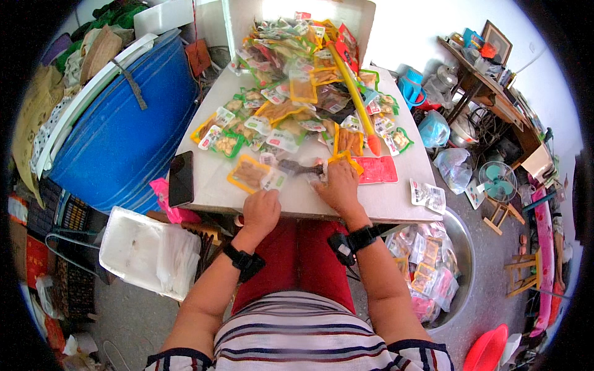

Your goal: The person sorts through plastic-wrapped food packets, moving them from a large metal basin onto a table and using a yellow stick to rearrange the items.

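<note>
My left hand (pixel 262 211) grips the lower right corner of a yellow-edged snack packet (pixel 250 175) at the table's front. My right hand (pixel 341 185) has its fingertips on another yellow-edged packet (pixel 351 160), beside a red packet (pixel 379 170). Between the hands lies something dark and blurred (pixel 301 168), which I cannot identify. Beyond them, many small packets (pixel 278 125) with green or yellow edges are spread over the white table (pixel 222 199), with a yellow stick with an orange tip (pixel 355 92) across them. A white packet (pixel 428 195) lies at the front right corner.
A black phone (pixel 181 179) lies at the table's left edge. A foam box (pixel 132 250) holding clear bags stands lower left, beside a large blue tub (pixel 125 116). A metal basin (pixel 466 264) full of packets stands at the right, with a green fan (pixel 497 181) beyond.
</note>
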A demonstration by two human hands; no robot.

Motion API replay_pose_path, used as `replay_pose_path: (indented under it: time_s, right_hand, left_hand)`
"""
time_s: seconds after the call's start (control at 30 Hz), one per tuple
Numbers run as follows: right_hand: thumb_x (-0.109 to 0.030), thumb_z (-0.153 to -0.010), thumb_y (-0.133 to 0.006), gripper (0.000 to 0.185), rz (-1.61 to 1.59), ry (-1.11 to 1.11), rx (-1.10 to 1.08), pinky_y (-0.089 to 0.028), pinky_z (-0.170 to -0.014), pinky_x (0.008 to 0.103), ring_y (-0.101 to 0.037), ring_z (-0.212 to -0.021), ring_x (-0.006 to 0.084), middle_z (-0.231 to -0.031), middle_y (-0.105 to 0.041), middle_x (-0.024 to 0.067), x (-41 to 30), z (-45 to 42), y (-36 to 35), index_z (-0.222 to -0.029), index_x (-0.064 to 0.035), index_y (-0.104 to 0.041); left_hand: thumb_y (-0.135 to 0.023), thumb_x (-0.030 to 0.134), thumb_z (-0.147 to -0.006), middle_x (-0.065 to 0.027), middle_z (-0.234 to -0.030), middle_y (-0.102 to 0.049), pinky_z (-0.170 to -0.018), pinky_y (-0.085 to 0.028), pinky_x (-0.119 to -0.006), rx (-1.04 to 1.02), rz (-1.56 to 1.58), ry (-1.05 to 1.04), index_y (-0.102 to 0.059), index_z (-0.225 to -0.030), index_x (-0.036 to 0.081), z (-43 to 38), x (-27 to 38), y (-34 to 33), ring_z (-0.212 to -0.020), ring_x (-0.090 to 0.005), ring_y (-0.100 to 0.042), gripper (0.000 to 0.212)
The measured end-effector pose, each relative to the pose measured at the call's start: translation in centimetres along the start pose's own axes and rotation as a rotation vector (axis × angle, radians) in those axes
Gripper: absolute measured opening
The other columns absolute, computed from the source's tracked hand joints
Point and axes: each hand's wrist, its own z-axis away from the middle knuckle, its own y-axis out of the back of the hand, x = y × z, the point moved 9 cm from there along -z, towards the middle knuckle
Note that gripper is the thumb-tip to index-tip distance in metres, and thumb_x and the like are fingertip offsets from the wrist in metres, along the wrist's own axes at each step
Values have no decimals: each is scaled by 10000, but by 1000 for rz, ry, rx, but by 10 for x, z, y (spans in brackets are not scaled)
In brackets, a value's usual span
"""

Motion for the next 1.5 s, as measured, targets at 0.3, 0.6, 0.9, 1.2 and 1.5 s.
replay_pose_path:
  time_s: [0.3, 0.6, 0.9, 1.2, 1.5]
  right_hand:
    - [-285, -599, -581, 323, 32, 288, -29, -249, -843, 387, -390, -979, 232, -935, -493, 77, -8, 37, 12, -800, -40, -516]
    - [-299, -575, -604, 434, -15, 74, -20, -243, -830, 456, -360, -1034, 237, -968, -485, 71, 46, 67, 31, -919, -66, -479]
    - [-294, -600, -594, 478, 106, -174, -163, -247, -792, 501, -397, -966, 249, -952, -477, 113, 60, 67, 20, -986, -59, -438]
    - [-102, -642, -547, 337, -287, -285, 66, -356, -700, 366, -484, -773, 244, -823, -512, 110, 83, 83, 17, -956, -24, -452]
    - [-5, -731, -467, 151, -1180, -468, 315, -402, -614, 217, -473, -696, 87, -780, -509, 39, 97, 89, 40, -881, -7, -461]
  left_hand:
    - [-462, 104, -640, -122, -584, -448, -511, -343, -411, 28, 17, 19, -470, -691, 50, 0, -1, 4, -579, -307, -451, 74]
    - [-468, 106, -627, -120, -580, -447, -511, -346, -414, -28, 5, 19, -454, -659, 55, -4, 0, -2, -574, -307, -451, 62]
    - [-464, 97, -615, -140, -605, -450, -528, -349, -418, -53, 49, 63, -447, -660, 48, -3, -4, -1, -591, -326, -445, 69]
    - [-467, 92, -643, -161, -728, -477, -623, -372, -406, -100, 98, 131, -484, -797, 12, 4, -11, -5, -710, -331, -451, 174]
    - [-464, 85, -673, -155, -680, -459, -584, -355, -376, 68, 344, 182, -459, -702, 12, 5, -27, 4, -669, -321, -436, 79]
